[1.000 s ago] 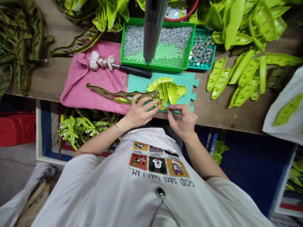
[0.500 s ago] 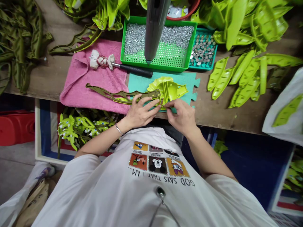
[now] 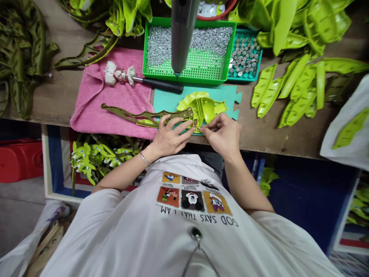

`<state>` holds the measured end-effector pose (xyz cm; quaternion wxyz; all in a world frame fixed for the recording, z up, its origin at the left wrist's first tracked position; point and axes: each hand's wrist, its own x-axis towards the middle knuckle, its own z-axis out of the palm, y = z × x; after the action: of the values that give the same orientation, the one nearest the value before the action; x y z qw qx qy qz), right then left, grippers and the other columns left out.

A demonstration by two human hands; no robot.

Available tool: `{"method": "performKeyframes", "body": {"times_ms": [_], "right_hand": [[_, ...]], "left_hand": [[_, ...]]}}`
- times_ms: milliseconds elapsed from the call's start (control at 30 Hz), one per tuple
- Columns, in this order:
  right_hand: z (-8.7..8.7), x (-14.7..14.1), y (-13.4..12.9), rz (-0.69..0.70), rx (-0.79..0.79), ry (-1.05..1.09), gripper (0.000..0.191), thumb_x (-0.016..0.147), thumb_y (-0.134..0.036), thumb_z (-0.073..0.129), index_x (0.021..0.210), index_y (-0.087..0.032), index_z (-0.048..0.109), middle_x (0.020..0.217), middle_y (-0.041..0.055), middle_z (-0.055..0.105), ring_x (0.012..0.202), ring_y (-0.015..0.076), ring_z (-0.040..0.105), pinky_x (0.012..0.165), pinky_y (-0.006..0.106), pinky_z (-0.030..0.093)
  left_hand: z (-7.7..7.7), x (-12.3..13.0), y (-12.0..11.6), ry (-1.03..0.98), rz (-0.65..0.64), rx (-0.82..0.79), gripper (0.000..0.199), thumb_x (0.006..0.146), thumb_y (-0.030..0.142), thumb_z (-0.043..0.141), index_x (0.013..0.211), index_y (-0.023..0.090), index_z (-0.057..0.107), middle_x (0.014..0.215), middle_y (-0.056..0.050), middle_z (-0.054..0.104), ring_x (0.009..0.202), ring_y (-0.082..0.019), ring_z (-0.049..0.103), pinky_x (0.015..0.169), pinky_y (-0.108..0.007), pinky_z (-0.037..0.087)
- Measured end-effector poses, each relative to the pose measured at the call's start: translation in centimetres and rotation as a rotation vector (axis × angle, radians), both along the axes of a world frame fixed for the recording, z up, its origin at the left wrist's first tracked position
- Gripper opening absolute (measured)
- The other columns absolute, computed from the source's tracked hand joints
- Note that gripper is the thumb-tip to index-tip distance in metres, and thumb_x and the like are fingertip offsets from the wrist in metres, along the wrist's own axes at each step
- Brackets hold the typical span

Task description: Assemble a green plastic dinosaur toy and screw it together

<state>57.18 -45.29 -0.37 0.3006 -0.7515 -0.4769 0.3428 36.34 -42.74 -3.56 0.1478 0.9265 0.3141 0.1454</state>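
Note:
A lime-green plastic toy shell [image 3: 211, 109] lies hollow side up on the teal foam mat. A long olive-green plastic piece [image 3: 127, 114] lies against its left side and reaches over the pink towel. My left hand [image 3: 171, 134] holds the joined pieces where they meet, its fingers spread across their near edge. Beside its fingertips, thumb and forefinger of my right hand [image 3: 223, 132] are pinched together at the shell's lower edge. What they pinch is too small to make out. Above the work hangs the dark shaft of a power screwdriver [image 3: 183, 38], touched by neither hand.
Behind the mat stands a green basket [image 3: 190, 79] of screws, beside a teal tray [image 3: 245, 77] of round metal pieces. A hammer [image 3: 163, 85] with a cloth-wrapped head lies on the pink towel [image 3: 86, 104]. Lime-green strips [image 3: 268, 102] lie rightward; olive parts [image 3: 25, 57] pile leftward.
My right hand has turned slightly, its fingertips still at the shell's lower edge. My left hand stays on the pieces. The whole view has shifted a little.

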Motion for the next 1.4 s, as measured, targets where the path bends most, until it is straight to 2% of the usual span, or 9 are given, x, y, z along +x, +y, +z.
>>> {"method": "performKeyframes", "body": {"times_ms": [300, 500, 700, 900, 1000, 1133, 1233, 1300, 1400], "right_hand": [[-0.3, 0.2, 0.1, 0.021, 0.032, 0.005, 0.023, 0.068, -0.026, 0.072, 0.069, -0.024, 0.049, 0.065, -0.0022, 0.070, 0.056, 0.0150, 0.063, 0.053, 0.027, 0.045], [0.1, 0.0, 0.1, 0.016, 0.039, -0.016, 0.021, 0.067, -0.027, 0.071, 0.067, -0.023, 0.050, 0.065, -0.0013, 0.071, 0.054, 0.0149, 0.062, 0.053, 0.027, 0.044], [0.2, -0.2, 0.3, -0.002, 0.010, 0.056, 0.021, 0.065, -0.024, 0.070, 0.067, -0.023, 0.050, 0.062, -0.0020, 0.069, 0.054, 0.0150, 0.062, 0.055, 0.027, 0.045], [-0.2, -0.3, 0.8, 0.042, 0.104, 0.088, 0.015, 0.067, -0.023, 0.066, 0.068, -0.024, 0.051, 0.057, -0.0032, 0.064, 0.049, 0.0147, 0.059, 0.048, 0.026, 0.043], [0.0, 0.1, 0.9, 0.109, 0.155, 0.067, 0.015, 0.071, -0.024, 0.065, 0.069, -0.024, 0.050, 0.056, -0.0041, 0.062, 0.046, 0.0144, 0.057, 0.046, 0.026, 0.042], [1.3, 1.6, 1.3, 0.313, 0.175, 0.074, 0.010, 0.076, -0.022, 0.063, 0.071, -0.023, 0.054, 0.056, -0.0055, 0.062, 0.046, 0.0129, 0.057, 0.047, 0.024, 0.042], [2.7, 4.2, 3.7, 0.338, 0.234, 0.032, 0.012, 0.080, -0.027, 0.065, 0.072, -0.021, 0.058, 0.060, -0.0028, 0.066, 0.053, 0.0132, 0.061, 0.052, 0.025, 0.047], [3.6, 7.0, 6.9, 0.234, 0.312, -0.104, 0.011, 0.079, -0.027, 0.067, 0.074, -0.020, 0.061, 0.066, -0.0002, 0.069, 0.058, 0.0145, 0.064, 0.057, 0.027, 0.050], [4.7, 12.7, 13.8, -0.027, 0.411, -0.322, 0.006, 0.078, -0.018, 0.066, 0.082, -0.018, 0.061, 0.084, 0.0051, 0.075, 0.075, 0.0179, 0.070, 0.075, 0.035, 0.056]], "left_hand": [[0.3, 0.7, -0.2, 0.006, 0.060, 0.054, 0.040, 0.093, 0.034, 0.057, 0.133, 0.033, 0.062, 0.135, -0.005, 0.065, 0.125, -0.030, 0.046, 0.109, -0.055, 0.024], [0.2, 1.1, -0.1, -0.001, 0.105, -0.013, 0.035, 0.091, 0.032, 0.058, 0.125, 0.035, 0.067, 0.131, -0.005, 0.066, 0.123, -0.031, 0.045, 0.107, -0.056, 0.024], [0.5, 1.5, -0.3, -0.051, 0.118, 0.160, 0.030, 0.090, 0.031, 0.061, 0.119, 0.030, 0.069, 0.121, -0.006, 0.069, 0.117, -0.029, 0.047, 0.105, -0.052, 0.027], [1.1, 1.1, -0.2, -0.040, 0.071, 0.235, 0.047, 0.090, 0.038, 0.064, 0.136, 0.030, 0.061, 0.122, -0.009, 0.067, 0.122, -0.030, 0.049, 0.112, -0.052, 0.027], [1.4, 1.4, 0.4, -0.043, 0.066, 0.288, 0.041, 0.091, 0.039, 0.066, 0.130, 0.029, 0.066, 0.115, -0.008, 0.070, 0.119, -0.029, 0.053, 0.109, -0.049, 0.031], [1.5, 2.0, 0.7, -0.079, 0.073, 0.352, 0.030, 0.091, 0.036, 0.067, 0.120, 0.029, 0.071, 0.108, -0.006, 0.073, 0.116, -0.026, 0.058, 0.106, -0.046, 0.034], [1.3, 2.3, 0.1, -0.073, 0.116, 0.362, 0.032, 0.092, 0.035, 0.067, 0.123, 0.030, 0.070, 0.111, -0.006, 0.073, 0.118, -0.027, 0.060, 0.111, -0.048, 0.031], [1.0, 2.6, -0.4, -0.075, 0.161, 0.361, 0.033, 0.091, 0.035, 0.067, 0.124, 0.029, 0.070, 0.112, -0.008, 0.073, 0.119, -0.028, 0.061, 0.114, -0.051, 0.027], [0.4, 2.8, -0.7, -0.094, 0.208, 0.365, 0.033, 0.089, 0.038, 0.070, 0.122, 0.030, 0.071, 0.109, -0.008, 0.073, 0.117, -0.030, 0.063, 0.115, -0.053, 0.026]]}}
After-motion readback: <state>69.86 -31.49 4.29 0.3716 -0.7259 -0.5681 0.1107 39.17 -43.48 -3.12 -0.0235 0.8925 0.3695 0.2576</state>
